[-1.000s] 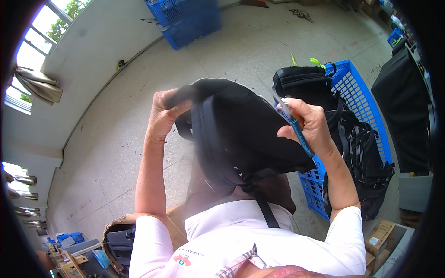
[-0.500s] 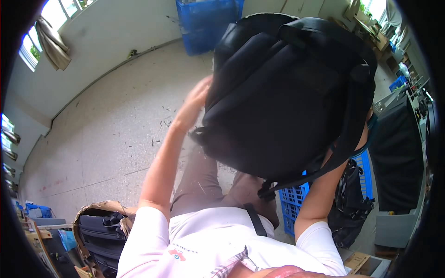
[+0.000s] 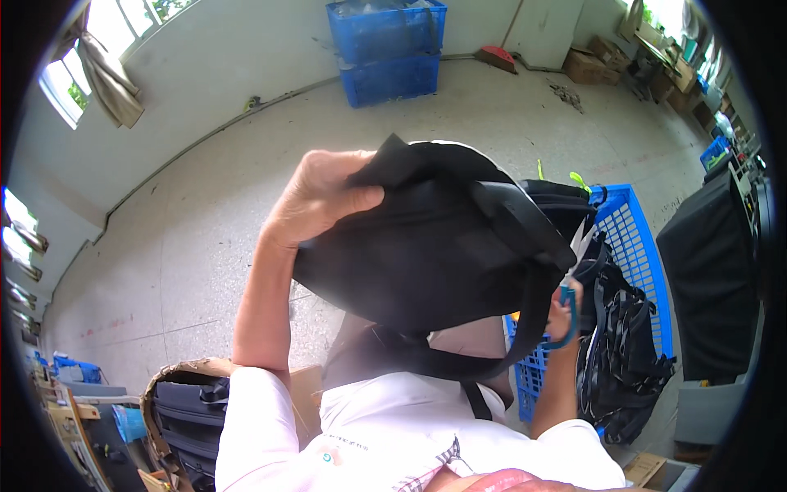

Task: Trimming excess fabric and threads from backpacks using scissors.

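Observation:
A black backpack [image 3: 418, 254] hangs in front of me above my lap, its straps drooping on the right side. My left hand [image 3: 328, 193] is closed on its upper left edge, the thumb on the near side of the fabric. At the bag's right, my right hand [image 3: 561, 316] grips a pair of scissors [image 3: 568, 316] with teal handles. The blades point up and away, close to the bag's strap, and look slightly parted.
A blue plastic crate [image 3: 635, 238] with several black backpacks [image 3: 627, 353] stands to my right. At my left is an open cardboard box [image 3: 153, 410] holding black bags. Stacked blue bins [image 3: 389, 78] and a red broom [image 3: 496, 57] are by the far wall.
The backpack has come down and tilted, so it covers less of the view. My left hand now shows on its upper edge, and the scissors in my right hand have come into sight.

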`<state>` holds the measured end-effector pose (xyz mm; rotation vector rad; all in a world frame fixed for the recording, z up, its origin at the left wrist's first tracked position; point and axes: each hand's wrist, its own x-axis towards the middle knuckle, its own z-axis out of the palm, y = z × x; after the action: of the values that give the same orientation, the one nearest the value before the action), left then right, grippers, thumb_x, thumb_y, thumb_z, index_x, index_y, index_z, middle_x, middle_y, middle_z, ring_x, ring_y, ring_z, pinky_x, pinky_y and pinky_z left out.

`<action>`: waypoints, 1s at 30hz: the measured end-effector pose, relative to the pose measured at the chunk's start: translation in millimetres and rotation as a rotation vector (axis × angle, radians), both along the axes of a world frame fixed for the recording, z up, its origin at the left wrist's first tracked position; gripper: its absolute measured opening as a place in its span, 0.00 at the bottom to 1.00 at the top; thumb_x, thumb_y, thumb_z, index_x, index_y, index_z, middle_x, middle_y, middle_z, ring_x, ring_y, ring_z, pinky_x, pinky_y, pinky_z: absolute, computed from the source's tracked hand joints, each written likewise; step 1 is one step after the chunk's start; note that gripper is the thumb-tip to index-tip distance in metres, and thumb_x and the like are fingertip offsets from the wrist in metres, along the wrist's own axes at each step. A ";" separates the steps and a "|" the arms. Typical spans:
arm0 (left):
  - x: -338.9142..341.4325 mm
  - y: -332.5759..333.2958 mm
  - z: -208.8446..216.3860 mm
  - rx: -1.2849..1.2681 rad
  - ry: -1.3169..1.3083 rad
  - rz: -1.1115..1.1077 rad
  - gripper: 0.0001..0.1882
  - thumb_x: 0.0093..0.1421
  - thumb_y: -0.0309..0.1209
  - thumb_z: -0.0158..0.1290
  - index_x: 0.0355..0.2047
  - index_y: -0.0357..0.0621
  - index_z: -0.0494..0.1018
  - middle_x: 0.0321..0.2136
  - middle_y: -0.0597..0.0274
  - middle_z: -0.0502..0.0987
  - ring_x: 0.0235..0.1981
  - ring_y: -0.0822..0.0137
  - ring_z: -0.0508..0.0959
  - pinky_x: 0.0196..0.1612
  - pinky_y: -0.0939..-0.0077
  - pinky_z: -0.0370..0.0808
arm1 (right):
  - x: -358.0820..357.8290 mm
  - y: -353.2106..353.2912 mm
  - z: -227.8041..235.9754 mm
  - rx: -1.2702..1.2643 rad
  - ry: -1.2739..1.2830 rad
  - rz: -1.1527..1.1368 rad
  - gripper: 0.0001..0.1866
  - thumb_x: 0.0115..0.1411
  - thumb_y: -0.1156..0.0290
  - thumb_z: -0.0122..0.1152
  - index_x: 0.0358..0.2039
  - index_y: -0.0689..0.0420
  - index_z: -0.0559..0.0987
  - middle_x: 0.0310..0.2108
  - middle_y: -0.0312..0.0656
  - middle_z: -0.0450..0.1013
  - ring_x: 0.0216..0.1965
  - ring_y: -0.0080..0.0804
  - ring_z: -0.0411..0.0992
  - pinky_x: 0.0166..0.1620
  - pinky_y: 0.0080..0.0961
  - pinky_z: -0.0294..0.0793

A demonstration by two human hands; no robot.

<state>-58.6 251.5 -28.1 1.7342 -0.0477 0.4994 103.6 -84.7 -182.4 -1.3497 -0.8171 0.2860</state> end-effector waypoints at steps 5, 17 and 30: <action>23.0 -13.0 14.7 0.143 0.033 -0.290 0.14 0.47 0.21 0.55 0.37 0.36 0.74 0.26 0.62 0.76 0.26 0.75 0.72 0.33 0.83 0.70 | 15.5 1.7 118.2 -0.116 -0.113 -0.042 0.38 0.42 0.40 0.61 0.44 0.61 0.69 0.21 0.32 0.63 0.22 0.15 0.62 0.25 0.12 0.62; 60.3 -68.6 -8.9 0.298 -0.025 -0.429 0.10 0.48 0.29 0.58 0.30 0.38 0.75 0.17 0.58 0.74 0.18 0.68 0.72 0.24 0.78 0.68 | 15.0 10.6 213.1 -0.907 -0.743 0.234 0.45 0.30 0.33 0.62 0.38 0.61 0.71 0.25 0.40 0.65 0.24 0.28 0.63 0.29 0.24 0.63; 68.8 -80.4 -20.9 0.303 0.014 -0.440 0.09 0.46 0.30 0.60 0.27 0.39 0.76 0.12 0.66 0.69 0.13 0.75 0.64 0.18 0.80 0.59 | 14.7 13.7 219.4 -0.982 -0.894 0.334 0.30 0.39 0.44 0.64 0.32 0.59 0.72 0.20 0.39 0.69 0.20 0.29 0.67 0.25 0.22 0.66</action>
<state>10.2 171.1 -48.9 1.9484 -0.5059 0.1582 118.3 -71.0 36.9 -2.3158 -1.7980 0.3652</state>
